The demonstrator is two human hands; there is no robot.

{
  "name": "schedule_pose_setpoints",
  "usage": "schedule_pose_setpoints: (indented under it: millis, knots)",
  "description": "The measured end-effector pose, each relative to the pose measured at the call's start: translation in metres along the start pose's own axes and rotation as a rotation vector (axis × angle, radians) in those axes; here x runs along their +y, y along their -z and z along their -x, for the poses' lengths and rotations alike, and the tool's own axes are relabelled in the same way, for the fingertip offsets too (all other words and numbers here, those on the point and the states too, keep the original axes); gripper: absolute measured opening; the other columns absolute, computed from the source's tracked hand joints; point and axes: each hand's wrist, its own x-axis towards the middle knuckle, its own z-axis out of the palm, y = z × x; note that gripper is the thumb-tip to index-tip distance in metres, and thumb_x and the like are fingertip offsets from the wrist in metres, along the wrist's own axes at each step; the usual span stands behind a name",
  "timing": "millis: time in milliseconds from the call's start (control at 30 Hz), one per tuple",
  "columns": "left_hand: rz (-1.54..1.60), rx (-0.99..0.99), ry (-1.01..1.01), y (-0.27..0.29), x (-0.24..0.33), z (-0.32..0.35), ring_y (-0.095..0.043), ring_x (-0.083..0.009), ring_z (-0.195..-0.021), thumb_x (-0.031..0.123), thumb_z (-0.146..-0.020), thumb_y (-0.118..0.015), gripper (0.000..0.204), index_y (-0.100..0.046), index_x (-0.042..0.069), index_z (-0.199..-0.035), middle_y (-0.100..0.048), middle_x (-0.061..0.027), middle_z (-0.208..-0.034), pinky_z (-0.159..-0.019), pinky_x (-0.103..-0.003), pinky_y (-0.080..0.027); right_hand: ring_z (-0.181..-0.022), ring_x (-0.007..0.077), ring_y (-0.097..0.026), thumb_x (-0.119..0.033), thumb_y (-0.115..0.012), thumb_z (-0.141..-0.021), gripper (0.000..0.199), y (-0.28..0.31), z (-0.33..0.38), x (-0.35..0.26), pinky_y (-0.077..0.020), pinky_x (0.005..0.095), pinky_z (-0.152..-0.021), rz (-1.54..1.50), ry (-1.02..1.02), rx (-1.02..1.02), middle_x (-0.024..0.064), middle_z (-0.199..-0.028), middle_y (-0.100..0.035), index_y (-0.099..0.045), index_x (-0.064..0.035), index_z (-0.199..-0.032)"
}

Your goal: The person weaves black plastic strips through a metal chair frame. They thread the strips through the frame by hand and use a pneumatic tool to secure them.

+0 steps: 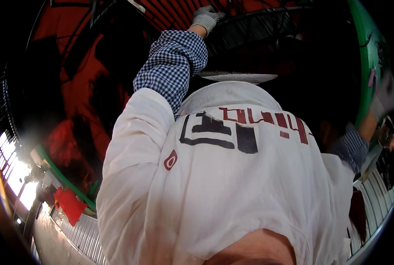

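Observation:
My left hand [207,20], in a grey glove with a striped cuff, reaches far forward to a dark barred frame [170,13]. Its fingers look curled at the frame's edge, and what they hold, if anything, is lost in the dark. Out at the far right is my right hand [384,95], also gloved and smeared by motion. It is beside a green curved edge [364,57], close to a small pink thing [372,77]. Whether it grips anything does not show. Both arms wear checked sleeves under a white printed shirt.
Red surfaces [79,101] with deep shadows lie ahead and to the left. A green rail [66,179] and a red cloth-like piece [70,206] are at the lower left, near a bright opening [22,181]. Ribbed pale panels [376,198] line the lower right.

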Motion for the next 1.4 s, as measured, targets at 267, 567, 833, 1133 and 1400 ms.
schedule_pose_setpoints:
  millis: [267,567,833,1133,1400]
  knots:
    - [0.092,-0.079,0.020,0.013,0.008,0.025,-0.052,-0.0337,-0.136,0.036,-0.092,-0.075,0.067,-0.052,-0.001,-0.143,-0.053,-0.0168,-0.149,-0.107,-0.038,-0.045,-0.117,0.0375,-0.063,-0.066,-0.056,-0.090,0.072,0.130,0.192,0.243,-0.0477,0.0428,-0.099,0.338,-0.341,0.101,0.0166,-0.128,-0.068,-0.066,-0.0065,-0.130]
    - [-0.014,0.025,-0.099,0.005,-0.009,0.034,-0.065,-0.0367,-0.117,0.053,-0.090,-0.070,0.066,-0.060,0.010,-0.138,-0.065,-0.0170,-0.132,-0.101,-0.051,-0.055,-0.130,0.0369,-0.055,-0.078,-0.054,-0.084,0.093,0.123,0.213,0.284,-0.0431,0.0452,-0.108,0.574,-0.984,-0.352,0.0175,-0.142,-0.058,-0.052,-0.0084,-0.145]
    - [0.076,-0.102,-0.128,-0.006,0.010,0.037,-0.058,-0.0373,-0.127,0.050,-0.090,-0.072,0.073,-0.052,0.006,-0.145,-0.058,-0.0191,-0.142,-0.107,-0.051,-0.051,-0.130,0.0342,-0.055,-0.056,-0.074,-0.082,0.083,0.175,0.239,0.408,-0.0467,0.0417,-0.105,0.467,-1.045,-0.321,0.0160,-0.143,-0.057,-0.051,-0.0080,-0.146]
    - [0.292,-0.109,0.015,-0.007,-0.052,0.012,-0.044,-0.0334,-0.143,0.031,-0.092,-0.075,0.073,-0.043,-0.001,-0.150,-0.044,-0.0170,-0.156,-0.114,-0.039,-0.041,-0.100,0.0271,-0.070,-0.029,-0.078,-0.086,0.047,0.181,0.119,0.102,-0.0570,0.0339,-0.087,-0.108,-0.471,0.382,0.0166,-0.115,-0.072,-0.067,0.0055,-0.117]
    - [0.227,-0.127,0.001,0.013,-0.031,0.023,-0.041,-0.0342,-0.144,0.034,-0.093,-0.073,0.075,-0.040,0.001,-0.152,-0.042,-0.0174,-0.157,-0.116,-0.041,-0.039,-0.088,0.0219,-0.073,-0.018,-0.071,-0.093,0.043,0.111,0.048,0.033,-0.0593,0.0351,-0.083,1.030,0.703,-0.208,0.0113,-0.093,-0.075,-0.063,-0.0121,-0.134]
